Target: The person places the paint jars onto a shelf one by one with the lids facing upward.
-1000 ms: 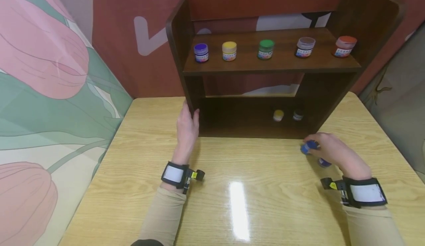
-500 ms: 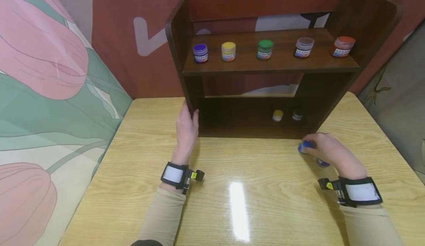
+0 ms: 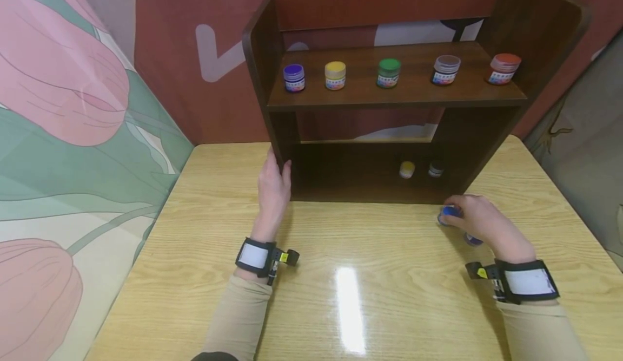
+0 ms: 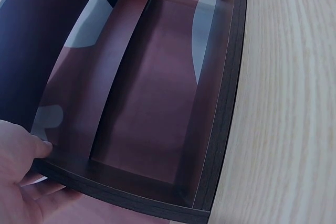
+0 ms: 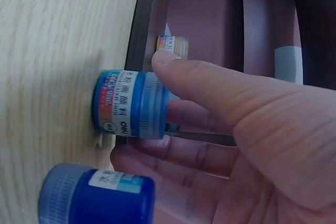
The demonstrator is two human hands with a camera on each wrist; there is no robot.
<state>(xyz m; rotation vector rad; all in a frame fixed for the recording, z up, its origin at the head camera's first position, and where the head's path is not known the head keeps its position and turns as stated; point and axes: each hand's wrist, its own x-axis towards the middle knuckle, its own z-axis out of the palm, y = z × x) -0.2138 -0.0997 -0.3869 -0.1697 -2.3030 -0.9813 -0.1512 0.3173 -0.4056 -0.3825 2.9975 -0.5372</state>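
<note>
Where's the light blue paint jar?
On the head view's right, the light blue paint jar is in the right hand, between the brown shelf unit and a dark blue jar.

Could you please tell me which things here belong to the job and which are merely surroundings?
Job, apparently:
blue jar, in right hand
dark blue jar near it
brown shelf, gripped by left hand
seven jars on it

Surroundings:
floral backdrop
red backdrop

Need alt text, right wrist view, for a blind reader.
Right hand pinches a light blue paint jar by its lid end, at a pale wood-grain table, beside a dark shelf unit. A darker blue jar is in the lower-left foreground, cut off by the bottom edge; a yellowish jar shows in the shelf unit.
</note>
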